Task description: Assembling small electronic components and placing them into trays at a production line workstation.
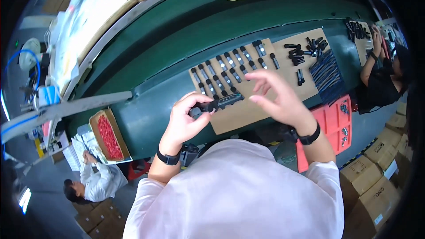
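Observation:
My left hand (188, 117) is closed around the thick end of a long black flashlight-like part (228, 100). Its narrower end points right and shows a row of small pale dots. My right hand (276, 95) hovers to the right of that part, its fingers spread and holding nothing. Beneath both hands lies a brown cardboard sheet (228, 124). Rows of similar black-and-grey flashlight-like parts (228, 79) rest on it, just beyond the held one; my left hand hides a little of the nearest row.
More black parts (312, 46) lie loose at the right, near a dark blue rack-like mat (326, 77). Close to my right arm is a red tray (332, 124). A box of red pieces (108, 135) stands left. Co-workers sit at both sides; cartons (376, 186) are stacked lower right.

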`<state>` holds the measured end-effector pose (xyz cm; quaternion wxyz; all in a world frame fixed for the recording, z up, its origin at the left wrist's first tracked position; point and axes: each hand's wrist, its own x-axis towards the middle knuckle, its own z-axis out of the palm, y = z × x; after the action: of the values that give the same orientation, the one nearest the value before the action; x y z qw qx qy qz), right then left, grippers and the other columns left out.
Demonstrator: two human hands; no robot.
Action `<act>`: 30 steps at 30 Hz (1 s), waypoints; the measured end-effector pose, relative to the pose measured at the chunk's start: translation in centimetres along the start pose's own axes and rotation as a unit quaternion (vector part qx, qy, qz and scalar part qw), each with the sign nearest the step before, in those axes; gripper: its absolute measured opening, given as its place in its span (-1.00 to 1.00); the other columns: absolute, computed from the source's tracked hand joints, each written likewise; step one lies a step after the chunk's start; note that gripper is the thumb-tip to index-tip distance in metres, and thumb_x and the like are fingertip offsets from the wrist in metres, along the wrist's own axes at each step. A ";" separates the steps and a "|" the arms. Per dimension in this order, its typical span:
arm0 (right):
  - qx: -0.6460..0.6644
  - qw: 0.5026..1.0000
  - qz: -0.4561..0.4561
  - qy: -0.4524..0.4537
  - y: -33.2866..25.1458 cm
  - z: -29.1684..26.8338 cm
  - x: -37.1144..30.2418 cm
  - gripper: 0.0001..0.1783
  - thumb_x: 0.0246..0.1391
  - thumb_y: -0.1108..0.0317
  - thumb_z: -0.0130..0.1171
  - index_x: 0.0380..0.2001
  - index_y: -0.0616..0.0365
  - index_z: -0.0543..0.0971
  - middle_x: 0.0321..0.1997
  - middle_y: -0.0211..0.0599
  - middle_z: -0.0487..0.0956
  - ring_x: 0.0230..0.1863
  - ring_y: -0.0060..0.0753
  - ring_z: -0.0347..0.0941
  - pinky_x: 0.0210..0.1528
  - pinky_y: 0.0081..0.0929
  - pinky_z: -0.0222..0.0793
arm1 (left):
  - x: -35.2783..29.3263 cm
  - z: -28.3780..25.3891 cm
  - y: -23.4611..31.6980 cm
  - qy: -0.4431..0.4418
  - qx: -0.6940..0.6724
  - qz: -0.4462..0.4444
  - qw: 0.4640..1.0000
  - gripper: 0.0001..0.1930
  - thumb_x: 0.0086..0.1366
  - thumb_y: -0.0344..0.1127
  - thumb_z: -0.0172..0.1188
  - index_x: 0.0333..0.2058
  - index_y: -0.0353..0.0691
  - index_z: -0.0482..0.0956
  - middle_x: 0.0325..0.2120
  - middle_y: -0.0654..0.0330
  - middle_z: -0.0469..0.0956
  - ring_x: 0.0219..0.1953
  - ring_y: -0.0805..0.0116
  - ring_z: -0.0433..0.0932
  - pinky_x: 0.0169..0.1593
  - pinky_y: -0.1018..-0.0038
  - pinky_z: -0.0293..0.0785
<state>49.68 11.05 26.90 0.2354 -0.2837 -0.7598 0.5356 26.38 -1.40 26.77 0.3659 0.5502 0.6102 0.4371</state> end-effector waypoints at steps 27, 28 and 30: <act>-0.011 0.973 -0.199 0.114 -4.4 8.5 -1.2 -0.67 -0.19 0.64 0.27 -0.25 0.23 0.55 -0.34 -0.23 0.56 -0.36 -0.32 0.49 -0.30 -0.48 0.38 | -2.6 -1.8 1.9 0.008 -0.077 0.089 0.993 -0.73 -0.04 -0.56 0.33 -0.30 -0.32 0.56 -0.36 0.23 0.57 -0.40 0.53 0.51 -0.32 0.58 0.45; -0.006 0.975 -0.189 0.117 -4.4 8.4 -1.2 -0.70 -0.15 0.62 0.26 -0.25 0.23 0.55 -0.34 -0.24 0.56 -0.36 -0.33 0.48 -0.29 -0.49 0.37 | -2.4 -1.7 1.7 0.007 -0.075 0.091 0.993 -0.74 -0.04 -0.57 0.33 -0.30 -0.31 0.56 -0.37 0.24 0.57 -0.40 0.54 0.50 -0.33 0.59 0.44; 0.003 0.978 -0.169 0.122 -4.4 8.2 -1.2 -0.74 -0.08 0.58 0.23 -0.24 0.23 0.56 -0.35 -0.26 0.56 -0.35 -0.35 0.47 -0.29 -0.51 0.36 | -2.0 -1.5 1.5 0.006 -0.071 0.094 0.993 -0.75 -0.04 -0.58 0.32 -0.31 -0.29 0.57 -0.38 0.25 0.56 -0.40 0.54 0.48 -0.34 0.60 0.41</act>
<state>44.33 3.47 28.38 0.4141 -0.2132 -0.7611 0.4515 25.76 -3.55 28.60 0.3576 0.5755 0.5253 0.5148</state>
